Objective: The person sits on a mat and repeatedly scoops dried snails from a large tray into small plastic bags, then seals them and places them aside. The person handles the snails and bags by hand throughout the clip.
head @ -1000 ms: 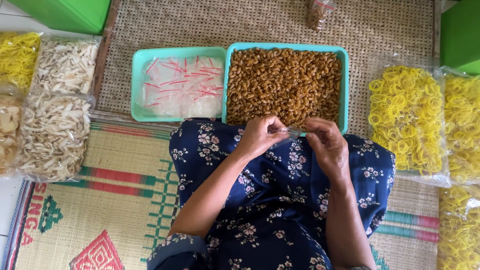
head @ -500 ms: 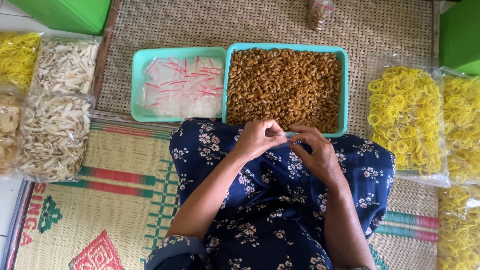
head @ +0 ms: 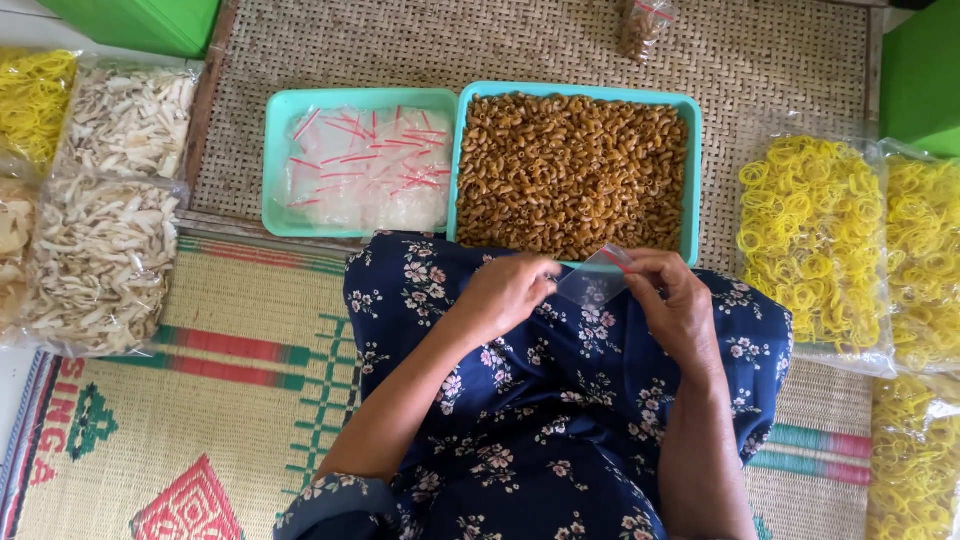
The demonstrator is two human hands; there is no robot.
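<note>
I hold a small clear zip bag (head: pixel 594 278) with a red strip between both hands over my lap. My left hand (head: pixel 508 293) pinches its left edge and my right hand (head: pixel 672 300) grips its right side. Just beyond the bag lies a teal tray (head: pixel 694 170) filled with brown curled snacks (head: pixel 572 172). To its left, a smaller teal tray (head: pixel 272 160) holds a pile of empty clear zip bags (head: pixel 368 165). My lap is covered by dark blue flowered cloth (head: pixel 560 400).
Large clear bags of yellow ring snacks (head: pixel 812 230) lie at the right, and bags of pale chips (head: pixel 100 240) at the left. A small filled bag (head: pixel 640 25) rests at the top. Green boxes (head: pixel 140 20) stand at the far corners. Woven mats cover the floor.
My hands have drawn slightly apart and the small clear bag now shows stretched between them; earlier it was barely visible between my close fingers.
</note>
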